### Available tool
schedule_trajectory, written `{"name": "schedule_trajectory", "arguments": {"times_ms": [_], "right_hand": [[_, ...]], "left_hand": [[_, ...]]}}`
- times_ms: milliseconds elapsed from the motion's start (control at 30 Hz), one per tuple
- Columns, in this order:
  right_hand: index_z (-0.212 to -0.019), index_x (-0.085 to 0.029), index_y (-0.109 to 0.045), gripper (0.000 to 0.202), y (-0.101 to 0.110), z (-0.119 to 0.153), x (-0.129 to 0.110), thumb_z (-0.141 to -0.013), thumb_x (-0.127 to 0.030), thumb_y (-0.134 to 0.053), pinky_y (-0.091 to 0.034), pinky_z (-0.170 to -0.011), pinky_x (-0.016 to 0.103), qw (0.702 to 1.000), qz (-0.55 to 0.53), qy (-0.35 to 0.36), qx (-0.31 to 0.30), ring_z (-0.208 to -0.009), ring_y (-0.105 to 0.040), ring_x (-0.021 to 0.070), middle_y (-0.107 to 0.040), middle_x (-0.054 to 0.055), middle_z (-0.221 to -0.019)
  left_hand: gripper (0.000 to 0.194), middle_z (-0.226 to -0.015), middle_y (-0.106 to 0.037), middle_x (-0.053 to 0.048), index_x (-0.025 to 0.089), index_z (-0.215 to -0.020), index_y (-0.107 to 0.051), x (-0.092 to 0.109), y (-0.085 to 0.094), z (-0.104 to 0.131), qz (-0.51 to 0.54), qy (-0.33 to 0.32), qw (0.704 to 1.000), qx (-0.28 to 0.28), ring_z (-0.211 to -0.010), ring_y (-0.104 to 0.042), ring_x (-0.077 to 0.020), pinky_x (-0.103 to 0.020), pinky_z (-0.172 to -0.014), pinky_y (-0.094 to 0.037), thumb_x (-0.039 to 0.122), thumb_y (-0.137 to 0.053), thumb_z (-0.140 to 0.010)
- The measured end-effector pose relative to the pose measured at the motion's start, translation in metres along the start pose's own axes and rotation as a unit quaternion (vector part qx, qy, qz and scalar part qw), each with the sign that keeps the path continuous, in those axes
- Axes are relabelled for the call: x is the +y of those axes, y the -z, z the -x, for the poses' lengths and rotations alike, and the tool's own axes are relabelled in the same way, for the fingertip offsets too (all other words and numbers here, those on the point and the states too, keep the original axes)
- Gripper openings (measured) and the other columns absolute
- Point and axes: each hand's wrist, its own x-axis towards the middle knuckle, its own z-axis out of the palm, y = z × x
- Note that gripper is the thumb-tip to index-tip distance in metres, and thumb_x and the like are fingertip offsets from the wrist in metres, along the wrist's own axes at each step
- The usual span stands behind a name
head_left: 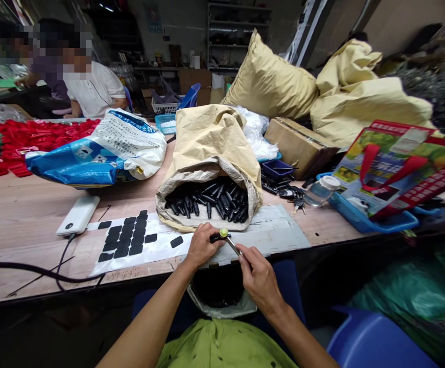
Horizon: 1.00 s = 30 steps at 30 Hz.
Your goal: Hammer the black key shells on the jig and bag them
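My left hand (202, 246) is closed on a small black part (215, 237) at the table's front edge. Pinched in my right hand (258, 276) is a thin metal tool (233, 245), which reaches up to a round yellow-green piece (224, 232) at the end of the black part. Just beyond my hands, an open paper sack (210, 135) lies on its side with many black pointed parts (222, 202) in its mouth. To the left, black rounded squares (124, 237) sit on a white sheet (155, 253).
A white power bank (78, 214) with a cable, a blue-white bag (103, 151) and red pieces (42, 135) are on the left. On the right are keys (299, 203), a jar (322, 190) and a blue basket (391, 225). Below my hands hangs an open bag (222, 309). People sit back left.
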Motion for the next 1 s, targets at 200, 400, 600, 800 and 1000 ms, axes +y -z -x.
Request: {"name": "schedule_trajectory", "arguments": {"times_ms": [200,400,600,800,1000], "right_hand": [[-0.13,-0.022,-0.065,0.034,0.007,-0.001,0.004,-0.102,-0.021,-0.043,-0.055,-0.089,0.033,1.0,-0.005,-0.002,0.025,-0.098,-0.067,0.0209,-0.069,0.009,-0.106],[-0.126,-0.021,-0.067,0.033,0.016,-0.005,0.008,-0.102,-0.023,-0.045,-0.053,-0.091,0.033,0.999,0.011,-0.023,0.04,-0.101,-0.067,0.0206,-0.071,0.007,-0.107],[-0.126,-0.021,-0.068,0.034,0.055,-0.042,0.036,-0.098,-0.026,-0.05,-0.05,-0.093,0.036,0.974,0.098,-0.083,0.184,-0.105,-0.065,0.0239,-0.07,0.01,-0.116],[-0.13,-0.021,-0.069,0.042,0.07,-0.072,0.081,-0.092,-0.014,-0.05,-0.045,-0.082,0.033,0.929,0.228,-0.265,0.124,-0.098,-0.062,0.0242,-0.067,0.011,-0.111],[-0.136,-0.024,-0.065,0.044,0.056,-0.086,0.087,-0.095,-0.017,-0.048,-0.042,-0.078,0.034,0.902,0.298,-0.302,0.076,-0.104,-0.059,0.0272,-0.063,0.012,-0.109]], "left_hand": [[0.016,-0.089,-0.063,-0.003,0.022,-0.095,-0.075,-0.005,-0.003,0.0,0.004,-0.001,1.0,0.003,-0.094,-0.057,-0.0217,-0.035,-0.087,-0.044,0.023,-0.079,-0.079],[0.017,-0.09,-0.063,-0.003,0.022,-0.094,-0.073,-0.003,-0.003,0.0,-0.005,0.004,1.0,0.0,-0.094,-0.057,-0.0223,-0.036,-0.087,-0.044,0.024,-0.08,-0.078],[0.015,-0.092,-0.062,-0.003,0.021,-0.09,-0.069,0.002,0.0,0.0,-0.015,0.008,1.0,-0.007,-0.095,-0.057,-0.0226,-0.035,-0.087,-0.044,0.02,-0.077,-0.077],[0.018,-0.095,-0.062,-0.003,0.021,-0.092,-0.065,0.001,-0.001,0.0,-0.012,0.017,1.0,-0.01,-0.096,-0.056,-0.0231,-0.036,-0.088,-0.043,0.018,-0.074,-0.077],[0.019,-0.095,-0.062,-0.002,0.022,-0.091,-0.064,0.001,0.0,0.0,-0.012,0.02,1.0,-0.008,-0.096,-0.055,-0.0231,-0.036,-0.087,-0.042,0.017,-0.074,-0.076]]}}
